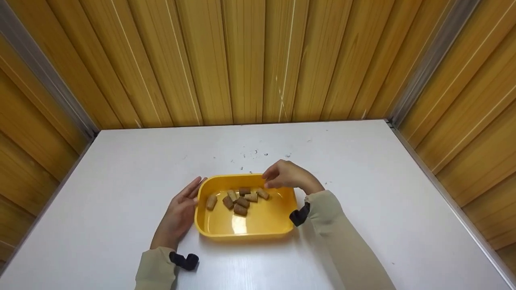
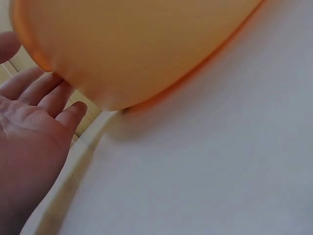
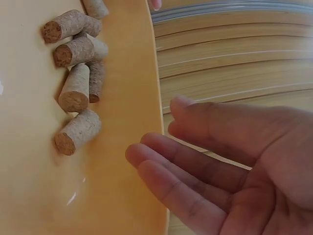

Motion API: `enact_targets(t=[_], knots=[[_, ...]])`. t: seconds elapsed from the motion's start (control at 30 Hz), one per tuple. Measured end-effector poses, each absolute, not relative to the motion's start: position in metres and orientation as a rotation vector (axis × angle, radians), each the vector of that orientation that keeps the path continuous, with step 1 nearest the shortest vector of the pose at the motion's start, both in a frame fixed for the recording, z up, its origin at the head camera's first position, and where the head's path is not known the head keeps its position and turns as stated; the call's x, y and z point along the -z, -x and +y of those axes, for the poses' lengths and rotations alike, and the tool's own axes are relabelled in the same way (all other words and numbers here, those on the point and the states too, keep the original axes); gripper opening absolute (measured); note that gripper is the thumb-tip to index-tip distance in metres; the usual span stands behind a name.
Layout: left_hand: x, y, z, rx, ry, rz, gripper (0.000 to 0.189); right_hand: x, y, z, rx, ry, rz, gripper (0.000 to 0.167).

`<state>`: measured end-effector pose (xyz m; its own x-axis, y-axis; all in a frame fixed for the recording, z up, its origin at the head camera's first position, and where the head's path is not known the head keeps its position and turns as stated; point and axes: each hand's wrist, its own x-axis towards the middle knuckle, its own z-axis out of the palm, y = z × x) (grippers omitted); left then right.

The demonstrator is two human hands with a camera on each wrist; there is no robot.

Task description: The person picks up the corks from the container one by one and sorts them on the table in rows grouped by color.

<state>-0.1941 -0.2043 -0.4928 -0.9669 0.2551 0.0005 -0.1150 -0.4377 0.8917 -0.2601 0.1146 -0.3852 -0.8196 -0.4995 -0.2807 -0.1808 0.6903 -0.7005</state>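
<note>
Corks [image 1: 240, 210] lie scattered in a yellow tub [image 1: 250, 235] between two hands

The tub sits on the white worktop [image 1: 121, 181], its long axis running left to right and its mouth facing up. Eight corks show inside, all on their sides, mostly bunched toward the far wall. The leftmost cork stands apart from the bunch, its long axis running mainly near to far, its far end leaning slightly right. The rightmost cork slants from far left to near right. Several in the middle lie roughly side to side.

The tub's corners are rounded. Bare tub floor shows between the bunch and the near wall, and more to the right. Worktop extends around the tub, reaching a wood-grained wall [image 1: 242, 60] at the back.

The right hand [image 1: 291, 175] bends over the far right rim, fingertips pointing left and down; its grip is parted, with a gap between thumb and fingers, just beside the rightmost cork. The left hand [image 1: 179, 211] lies along the outside of the left wall, fingers extended away from the person, thumb at the rim; its grip is loose, not wrapped round the tub.
</note>
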Motion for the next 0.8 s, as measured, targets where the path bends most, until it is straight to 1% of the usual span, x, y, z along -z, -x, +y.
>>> enact_targets(t=[0.2,0.47,0.67,0.8], knots=[[0.493,0.195,-0.202,-2.457,-0.156,1.554,0.061,0.390,0.262,0.104,0.777,0.448,2.502,0.032],[0.494,0.194,-0.202,-2.422,-0.209,1.575,0.061,0.400,0.266,0.097,0.645,0.385,2.512,0.027],[0.494,0.193,-0.202,-2.427,-0.215,1.578,0.061,0.399,0.264,0.095,0.618,0.368,2.486,0.031],[0.493,0.192,-0.200,-2.435,-0.217,1.573,0.060,0.402,0.263,0.094,0.609,0.391,2.501,0.029]])
